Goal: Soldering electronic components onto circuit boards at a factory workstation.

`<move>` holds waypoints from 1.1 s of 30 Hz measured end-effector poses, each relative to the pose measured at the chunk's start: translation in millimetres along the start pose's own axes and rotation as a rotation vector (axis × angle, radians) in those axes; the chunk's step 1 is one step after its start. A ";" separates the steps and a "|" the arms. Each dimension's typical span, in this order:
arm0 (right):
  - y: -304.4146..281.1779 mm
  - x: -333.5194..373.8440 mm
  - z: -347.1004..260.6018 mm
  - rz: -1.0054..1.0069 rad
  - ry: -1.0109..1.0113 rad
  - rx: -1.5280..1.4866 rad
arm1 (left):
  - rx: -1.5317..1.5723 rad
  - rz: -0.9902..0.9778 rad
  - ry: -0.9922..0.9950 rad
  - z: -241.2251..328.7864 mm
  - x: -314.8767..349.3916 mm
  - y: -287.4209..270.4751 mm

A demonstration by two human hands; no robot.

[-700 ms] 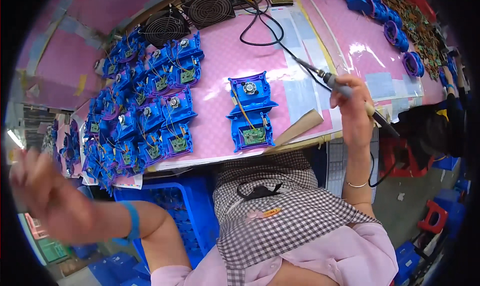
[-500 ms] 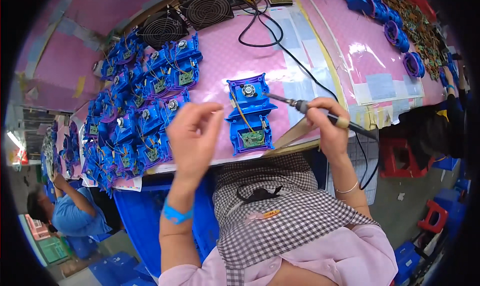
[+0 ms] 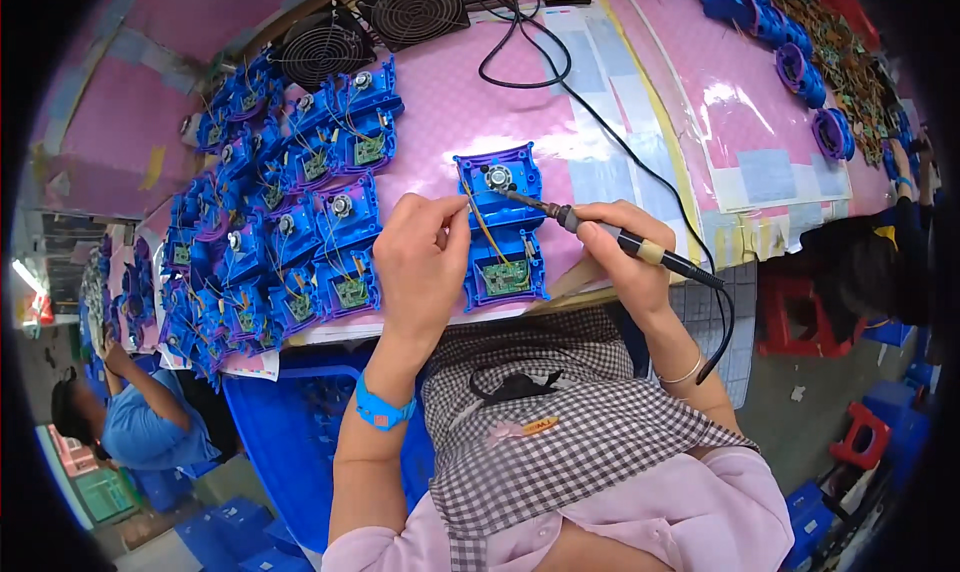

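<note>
My right fingers (image 3: 600, 214) hold the iron (image 3: 650, 253), tip near the speaker (image 3: 499, 178); my left (image 3: 440, 209) pinch narrowly by the wire (image 3: 482, 222), grip unclear. I'd keep the shell (image 3: 508, 218) steady on the surface (image 3: 430, 152).

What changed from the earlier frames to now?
Left hand swung in from far left to the left edge of the blue housing; whether it grips the wire is unclear. Right hand brought the soldering iron leftward, tip now near the speaker. Iron held throughout. Housing stayed put.
</note>
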State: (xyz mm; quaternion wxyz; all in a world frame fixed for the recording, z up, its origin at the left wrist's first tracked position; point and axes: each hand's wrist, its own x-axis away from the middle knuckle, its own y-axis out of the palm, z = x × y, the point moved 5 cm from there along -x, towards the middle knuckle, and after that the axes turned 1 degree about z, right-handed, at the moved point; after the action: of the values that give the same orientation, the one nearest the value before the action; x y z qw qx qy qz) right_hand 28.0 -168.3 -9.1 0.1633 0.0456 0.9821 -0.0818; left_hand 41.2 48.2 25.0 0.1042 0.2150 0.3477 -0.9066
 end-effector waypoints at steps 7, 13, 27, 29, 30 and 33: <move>1.6 0.5 -5.7 -0.060 -0.031 0.014 | -0.034 -0.049 0.004 3.1 0.2 3.8; 4.0 2.4 -13.3 -0.063 -0.113 0.062 | -0.037 -0.057 0.024 4.0 0.2 8.5; -24.1 -9.2 -14.4 0.015 0.000 0.081 | -0.057 -0.058 0.058 16.5 3.3 13.8; -22.0 -11.5 -13.9 -0.012 -0.028 0.095 | -0.058 -0.062 0.076 14.6 2.6 20.9; -20.3 -11.9 -14.4 -0.037 -0.057 0.107 | -0.061 -0.066 0.096 14.5 2.4 24.4; -16.4 -12.2 -10.9 -0.049 -0.085 0.127 | -0.062 -0.073 0.119 15.8 0.9 33.4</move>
State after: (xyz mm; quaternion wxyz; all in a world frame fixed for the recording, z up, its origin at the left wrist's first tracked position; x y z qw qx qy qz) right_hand 34.2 -183.3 7.5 0.1998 0.0284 0.9679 -0.1496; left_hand 46.6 12.9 15.5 0.0570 0.2523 0.3888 -0.8843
